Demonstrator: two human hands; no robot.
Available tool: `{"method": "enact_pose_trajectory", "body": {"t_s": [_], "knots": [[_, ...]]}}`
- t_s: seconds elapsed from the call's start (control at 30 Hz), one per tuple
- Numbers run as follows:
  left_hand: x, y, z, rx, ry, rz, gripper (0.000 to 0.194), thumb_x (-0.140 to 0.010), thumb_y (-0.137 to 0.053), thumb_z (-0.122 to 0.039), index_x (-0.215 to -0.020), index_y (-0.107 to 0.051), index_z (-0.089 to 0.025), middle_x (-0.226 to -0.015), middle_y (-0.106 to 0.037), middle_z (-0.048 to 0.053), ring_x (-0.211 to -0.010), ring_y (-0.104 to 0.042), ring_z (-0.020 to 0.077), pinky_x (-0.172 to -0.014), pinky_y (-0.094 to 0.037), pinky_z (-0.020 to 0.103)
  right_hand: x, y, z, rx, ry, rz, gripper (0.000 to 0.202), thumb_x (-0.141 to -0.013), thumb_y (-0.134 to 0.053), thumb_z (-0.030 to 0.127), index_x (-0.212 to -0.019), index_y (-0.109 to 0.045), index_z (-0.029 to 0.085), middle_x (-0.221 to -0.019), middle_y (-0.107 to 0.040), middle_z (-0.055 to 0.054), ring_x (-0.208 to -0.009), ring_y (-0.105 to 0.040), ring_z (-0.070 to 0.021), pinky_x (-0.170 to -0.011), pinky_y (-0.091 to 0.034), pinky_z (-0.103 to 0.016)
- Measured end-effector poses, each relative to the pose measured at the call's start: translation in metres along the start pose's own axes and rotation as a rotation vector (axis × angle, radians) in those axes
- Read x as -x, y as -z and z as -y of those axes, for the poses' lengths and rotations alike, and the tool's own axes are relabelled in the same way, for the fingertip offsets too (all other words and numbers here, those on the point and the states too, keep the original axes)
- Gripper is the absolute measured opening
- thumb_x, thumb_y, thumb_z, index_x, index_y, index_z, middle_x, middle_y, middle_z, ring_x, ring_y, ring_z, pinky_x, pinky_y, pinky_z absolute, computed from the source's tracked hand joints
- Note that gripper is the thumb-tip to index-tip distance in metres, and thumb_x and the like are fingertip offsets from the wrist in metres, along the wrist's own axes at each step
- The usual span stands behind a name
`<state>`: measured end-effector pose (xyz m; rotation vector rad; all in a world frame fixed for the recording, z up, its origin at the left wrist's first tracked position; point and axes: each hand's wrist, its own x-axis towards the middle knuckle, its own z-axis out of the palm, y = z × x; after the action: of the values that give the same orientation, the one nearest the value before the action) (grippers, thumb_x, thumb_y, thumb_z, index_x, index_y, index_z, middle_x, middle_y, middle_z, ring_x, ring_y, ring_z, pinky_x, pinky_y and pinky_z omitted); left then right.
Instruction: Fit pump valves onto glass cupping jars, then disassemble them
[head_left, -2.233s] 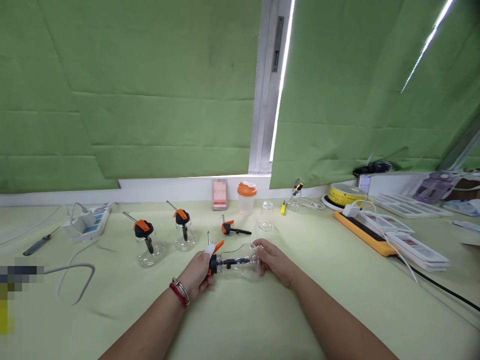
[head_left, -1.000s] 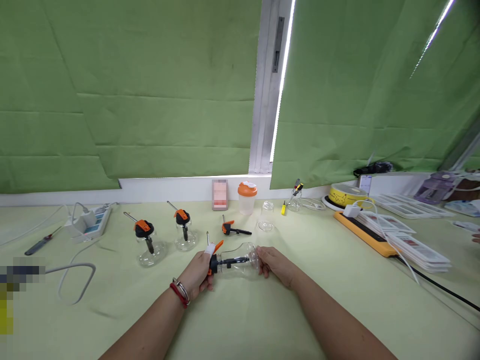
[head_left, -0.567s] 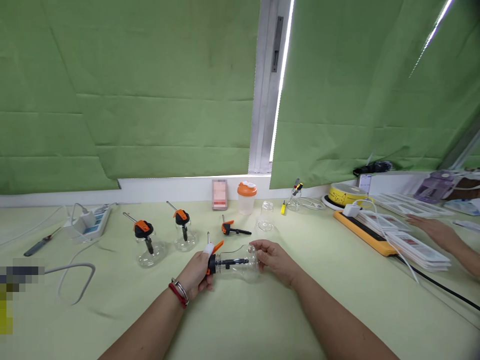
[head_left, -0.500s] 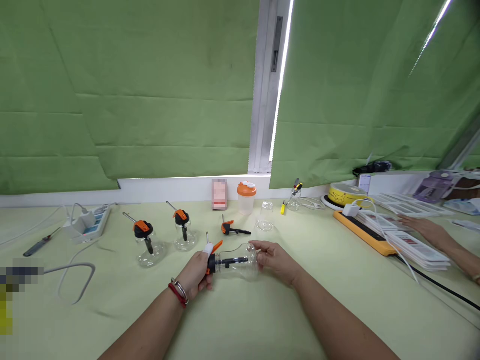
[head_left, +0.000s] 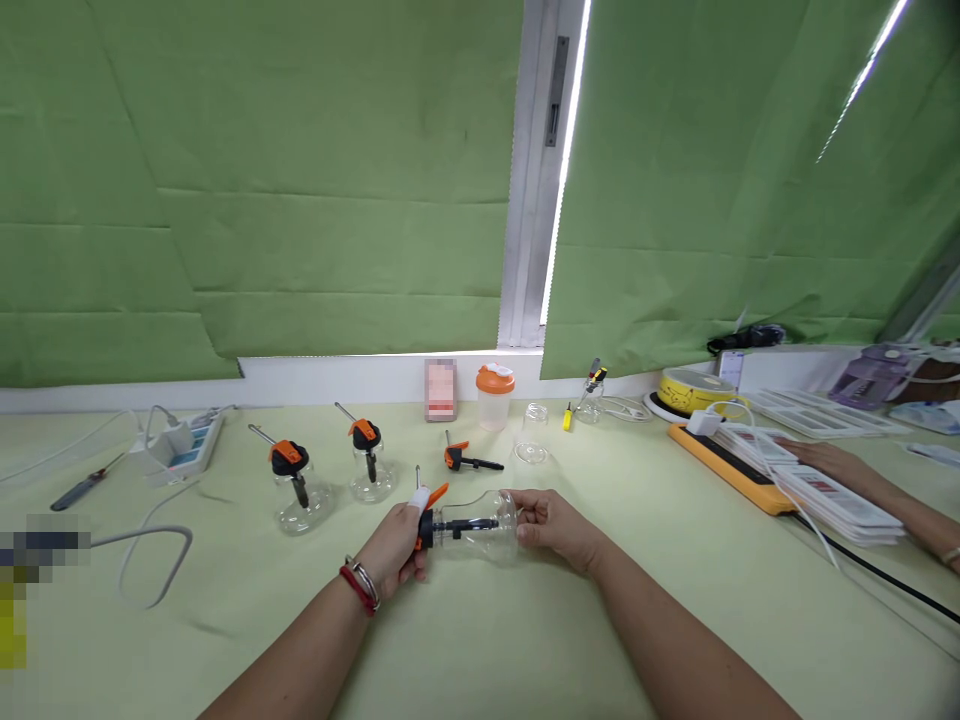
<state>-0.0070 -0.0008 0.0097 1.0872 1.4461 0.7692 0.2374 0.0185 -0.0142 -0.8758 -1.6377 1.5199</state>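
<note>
A clear glass bottle lies sideways between my hands, just above or on the table; I cannot tell which. Its black lid has an orange lever and a thin metal spout, and a black tube reaches inside the glass. My left hand is closed round the lid, its thumb, wrapped in white, on top. Closed at the bottle's base is my right hand. Behind them lie a loose lid with lever and tube and an upside-down glass bottle. Two lidded bottles stand to the left.
An orange-topped cup and a pink box stand by the wall. A screwdriver and a white power strip lie left. Rightward are an orange power strip, stacked white trays and another person's hand.
My hands and the bottle hold nearly the same pose. The other person's hand at the right has shifted slightly left over the trays. The view has moved a little.
</note>
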Motion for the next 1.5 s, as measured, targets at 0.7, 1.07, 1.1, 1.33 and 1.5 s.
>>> {"method": "enact_pose_trajectory", "body": {"t_s": [0.7, 1.07, 1.1, 1.33, 1.5], "knots": [[0.001, -0.001, 0.000, -0.012, -0.013, -0.001, 0.053, -0.079, -0.028, -0.069, -0.066, -0.044, -0.020, -0.033, -0.044, -0.004, -0.027, -0.040, 0.0107, -0.029, -0.021, 0.019, -0.003, -0.004, -0.005, 0.170, -0.089, -0.075, 0.054, -0.082, -0.042, 0.064, -0.072, -0.060, 0.014, -0.044, -0.047, 0.003, -0.041, -0.029, -0.0074, -0.045, -0.020, -0.023], [0.000, -0.001, 0.001, -0.017, -0.020, 0.009, 0.055, -0.078, -0.030, -0.070, -0.065, -0.047, -0.019, -0.034, -0.044, -0.003, -0.027, -0.041, 0.0108, -0.029, -0.020, 0.019, -0.004, -0.007, -0.007, 0.197, -0.127, -0.111, 0.063, -0.083, -0.032, 0.068, -0.056, -0.054, 0.015, -0.037, -0.043, 0.003, -0.036, -0.027, -0.0064, -0.044, -0.021, -0.023], [0.000, -0.001, 0.002, -0.012, -0.022, 0.009, 0.054, -0.078, -0.031, -0.069, -0.063, -0.046, -0.019, -0.034, -0.044, -0.003, -0.027, -0.041, 0.0109, -0.029, -0.020, 0.019, -0.004, -0.007, -0.008, 0.196, -0.131, -0.114, 0.063, -0.083, -0.032, 0.068, -0.057, -0.054, 0.015, -0.038, -0.044, 0.003, -0.036, -0.027, -0.0064, -0.044, -0.021, -0.023], [-0.003, 0.002, 0.003, 0.025, -0.015, 0.023, 0.054, -0.077, -0.030, -0.071, -0.063, -0.045, -0.021, -0.032, -0.043, -0.005, -0.023, -0.031, 0.0084, -0.032, -0.030, 0.022, -0.001, -0.003, -0.004, 0.161, -0.135, -0.061, 0.059, -0.083, -0.034, 0.067, -0.070, -0.059, 0.014, -0.050, -0.052, 0.001, -0.039, -0.032, -0.0066, -0.043, -0.024, -0.022], [-0.005, 0.003, 0.005, 0.048, -0.019, 0.026, 0.055, -0.076, -0.030, -0.072, -0.065, -0.046, -0.020, -0.033, -0.042, -0.007, -0.022, -0.026, 0.0066, -0.035, -0.033, 0.023, 0.004, 0.003, -0.002, 0.062, -0.081, 0.020, 0.069, -0.064, -0.073, 0.051, -0.121, -0.051, 0.021, -0.097, -0.058, -0.006, -0.064, -0.049, -0.0105, -0.049, -0.033, -0.020]]}}
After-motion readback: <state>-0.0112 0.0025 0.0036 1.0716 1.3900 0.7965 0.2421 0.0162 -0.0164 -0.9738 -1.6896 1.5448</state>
